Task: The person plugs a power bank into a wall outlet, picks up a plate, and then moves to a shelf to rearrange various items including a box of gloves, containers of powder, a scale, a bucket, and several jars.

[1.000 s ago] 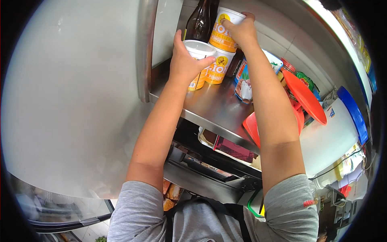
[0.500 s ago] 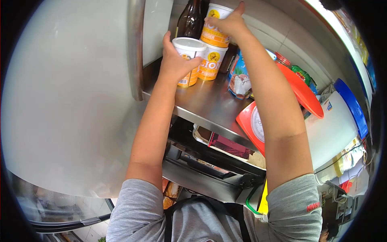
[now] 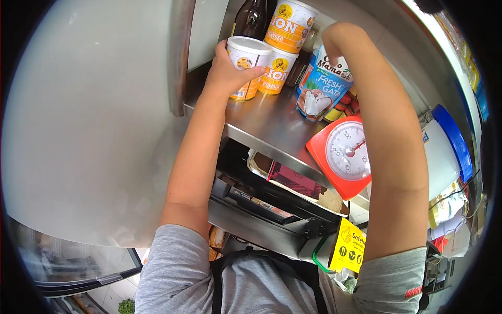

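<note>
The custard powder tubs [image 3: 244,68] are orange and yellow with white lids and a lion emblem. The coconut milk carton [image 3: 322,86] is blue and white. The kitchen scale [image 3: 342,157] is red with a white dial. The bottle [image 3: 252,21] is dark brown; the shelf [image 3: 266,128] is steel grey.

The right hand [image 3: 334,44] is mostly hidden behind the coconut milk carton [image 3: 323,86], and the brown bottle [image 3: 252,20] gets cut off up top.

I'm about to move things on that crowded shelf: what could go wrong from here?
1. The top tub sits tilted on the lower tub; a nudge from the left hand, which grips the white-lidded tub beside them, might topple it.
2. The right hand is at the coconut carton, close to the red scale at the shelf edge; the forearm could knock it off.
</note>
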`<state>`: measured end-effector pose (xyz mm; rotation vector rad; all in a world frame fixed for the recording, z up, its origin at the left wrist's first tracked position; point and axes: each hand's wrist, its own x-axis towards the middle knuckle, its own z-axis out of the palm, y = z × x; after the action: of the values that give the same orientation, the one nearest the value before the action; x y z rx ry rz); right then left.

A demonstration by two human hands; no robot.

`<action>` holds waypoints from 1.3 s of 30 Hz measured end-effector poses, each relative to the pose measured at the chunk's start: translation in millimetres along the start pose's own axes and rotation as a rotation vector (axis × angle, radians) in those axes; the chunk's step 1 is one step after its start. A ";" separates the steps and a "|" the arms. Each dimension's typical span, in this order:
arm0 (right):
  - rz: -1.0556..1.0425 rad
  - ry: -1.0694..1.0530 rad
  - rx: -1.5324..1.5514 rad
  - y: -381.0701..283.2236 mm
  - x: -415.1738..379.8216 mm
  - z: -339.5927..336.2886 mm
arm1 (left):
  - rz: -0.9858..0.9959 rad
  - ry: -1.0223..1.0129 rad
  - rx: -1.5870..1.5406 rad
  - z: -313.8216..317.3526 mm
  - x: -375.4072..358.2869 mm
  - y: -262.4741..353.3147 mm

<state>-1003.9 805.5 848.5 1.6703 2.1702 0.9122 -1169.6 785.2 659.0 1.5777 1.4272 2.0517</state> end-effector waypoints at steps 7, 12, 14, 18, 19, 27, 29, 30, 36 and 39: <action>0.036 -0.153 -0.091 -4.6 -29.6 -14.1 | -0.036 -0.019 0.027 0.5 0.1 -5.0; 0.140 -0.302 0.003 -5.5 -23.2 -24.0 | -0.029 -0.040 -0.014 -1.9 -1.6 -2.4; 0.268 -0.436 0.134 -11.1 -9.5 -33.3 | -0.024 -0.044 -0.005 -0.5 -1.4 -2.2; 0.228 -0.403 0.320 1.9 -2.3 -27.6 | -0.051 -0.051 -0.036 0.4 -2.3 -1.6; 0.196 -0.363 0.357 5.4 -5.1 -27.8 | -0.062 -0.049 -0.063 1.0 -2.2 -1.6; 0.045 -0.106 0.629 41.6 -38.9 -50.1 | -0.020 -0.102 0.049 -3.6 -21.8 26.0; 0.056 -0.055 0.652 48.9 -45.7 -54.0 | 0.027 -0.145 0.061 1.8 -31.4 37.5; 0.073 -0.031 0.653 50.8 -48.1 -55.8 | 0.063 -0.166 0.047 8.2 -35.7 37.2; 0.214 0.038 0.610 54.0 -52.0 -54.1 | 0.109 -0.156 0.274 49.4 -48.9 54.3; 0.281 0.041 0.580 52.1 -52.8 -50.0 | 0.096 -0.149 0.359 66.3 -49.3 61.8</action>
<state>-974.6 747.6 910.1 2.2771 2.4194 0.3828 -1070.7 759.1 672.5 1.9232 1.7674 1.7497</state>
